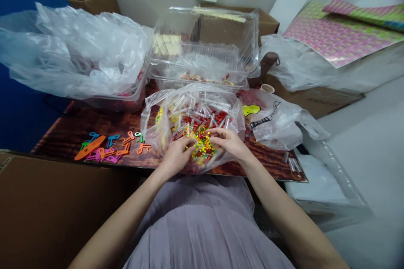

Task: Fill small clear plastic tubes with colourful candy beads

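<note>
In front of me an open clear plastic bag (pixel 148 122) holds small yellow, green and red beads (pixel 203 145), red caps (pixel 221 117) and clear tubes (pixel 205 103). My left hand (pixel 178 153) is over the near left side of the beads, its fingers curled together; what they pinch, if anything, is too small to make out. On the right side of the same beads, my right hand (pixel 229 141) has thumb and fingers bent toward the pile. A small gap shows between those fingertips, and I cannot make out anything held there.
Colourful plastic clips (pixel 107 147) lie on the dark wooden table (pixel 151 162) at left. Behind the bag stands a clear lidded box (pixel 205 67). A bulky plastic bag (pixel 94 54) fills the back left, a printed bag (pixel 274 119) the right, with loose tubes (pixel 295 168) near the corner.
</note>
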A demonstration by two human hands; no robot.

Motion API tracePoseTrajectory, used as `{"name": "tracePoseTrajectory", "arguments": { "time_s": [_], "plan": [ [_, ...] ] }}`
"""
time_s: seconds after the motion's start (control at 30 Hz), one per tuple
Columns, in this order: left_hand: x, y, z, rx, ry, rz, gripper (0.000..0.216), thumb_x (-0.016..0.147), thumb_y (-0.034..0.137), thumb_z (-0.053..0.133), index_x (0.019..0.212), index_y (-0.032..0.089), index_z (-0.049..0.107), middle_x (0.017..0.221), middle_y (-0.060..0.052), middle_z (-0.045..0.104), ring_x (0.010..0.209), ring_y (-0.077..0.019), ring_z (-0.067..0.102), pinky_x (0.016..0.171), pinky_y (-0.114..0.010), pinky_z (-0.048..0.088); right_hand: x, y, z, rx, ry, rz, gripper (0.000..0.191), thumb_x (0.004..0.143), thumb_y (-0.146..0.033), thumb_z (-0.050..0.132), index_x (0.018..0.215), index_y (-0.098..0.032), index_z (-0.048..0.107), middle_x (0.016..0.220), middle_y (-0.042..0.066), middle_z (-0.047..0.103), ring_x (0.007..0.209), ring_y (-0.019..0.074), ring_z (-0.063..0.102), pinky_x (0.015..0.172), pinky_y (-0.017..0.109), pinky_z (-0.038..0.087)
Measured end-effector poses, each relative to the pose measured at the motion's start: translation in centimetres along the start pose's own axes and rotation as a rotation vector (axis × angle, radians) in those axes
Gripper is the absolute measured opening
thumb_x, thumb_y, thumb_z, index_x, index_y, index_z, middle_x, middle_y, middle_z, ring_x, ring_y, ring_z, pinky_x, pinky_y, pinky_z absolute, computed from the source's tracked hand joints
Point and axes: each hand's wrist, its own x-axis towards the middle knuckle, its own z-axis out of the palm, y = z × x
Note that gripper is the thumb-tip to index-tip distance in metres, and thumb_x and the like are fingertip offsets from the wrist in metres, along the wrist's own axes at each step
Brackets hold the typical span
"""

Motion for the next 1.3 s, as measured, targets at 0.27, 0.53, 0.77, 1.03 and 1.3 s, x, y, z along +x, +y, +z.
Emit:
{"name": "tracePoseTrajectory", "arguments": {
  "time_s": [0.27,0.53,0.77,1.03,1.3],
  "plan": [
    [-0.1,0.6,0.2,0.025,-0.088,0.004,0.026,0.083,0.023,0.054,0.104,0.017,0.068,0.109,-0.008,0.069,0.1,-0.0217,0.062,0.091,-0.033,0.044,-1.1,-1.1,-0.1,0.199,-0.103,0.17,0.036,0.066,-0.029,0.067,0.098,-0.014,0.059,0.065,-0.005,0.052,0.047,0.0051,0.044,0.04,0.016,0.03],
    [-0.1,1.0,0.7,-0.156,-0.164,0.031,0.037,0.085,0.018,0.052,0.121,0.017,0.061,0.124,-0.008,0.062,0.116,-0.0202,0.055,0.103,-0.035,0.038,-1.3,-1.5,-0.5,0.037,-0.14,0.027,0.024,0.07,-0.03,0.064,0.089,-0.015,0.067,0.077,0.001,0.064,0.069,0.0131,0.058,0.058,0.023,0.045],
    [-0.1,0.9,0.8,-0.185,-0.157,0.076,0.035,0.084,0.019,0.054,0.117,0.017,0.063,0.12,-0.008,0.064,0.115,-0.0212,0.056,0.103,-0.035,0.038,-1.5,-2.6,-0.9,-0.299,-0.12,-0.191,0.017,0.078,-0.019,0.061,0.09,-0.018,0.073,0.082,0.004,0.062,0.079,0.0157,0.056,0.072,0.028,0.042],
    [-0.3,0.5,0.9,-0.214,-0.143,0.082,0.035,0.083,0.017,0.055,0.117,0.02,0.064,0.123,-0.007,0.063,0.114,-0.0218,0.057,0.103,-0.038,0.038,-1.7,-3.5,-0.9,-0.587,-0.112,-0.352,0.015,0.083,-0.015,0.062,0.09,-0.019,0.074,0.076,0.003,0.054,0.08,0.0163,0.051,0.073,0.029,0.038],
    [-0.4,0.4,1.0,-0.235,-0.169,0.096,0.036,0.083,0.017,0.055,0.117,0.022,0.065,0.122,-0.007,0.064,0.114,-0.0226,0.056,0.103,-0.04,0.038,-2.2,-4.1,-0.9,-0.721,-0.101,-0.404,0.019,0.083,-0.009,0.06,0.091,-0.021,0.074,0.078,0.003,0.054,0.083,0.0175,0.049,0.074,0.029,0.037]
  ]
}}
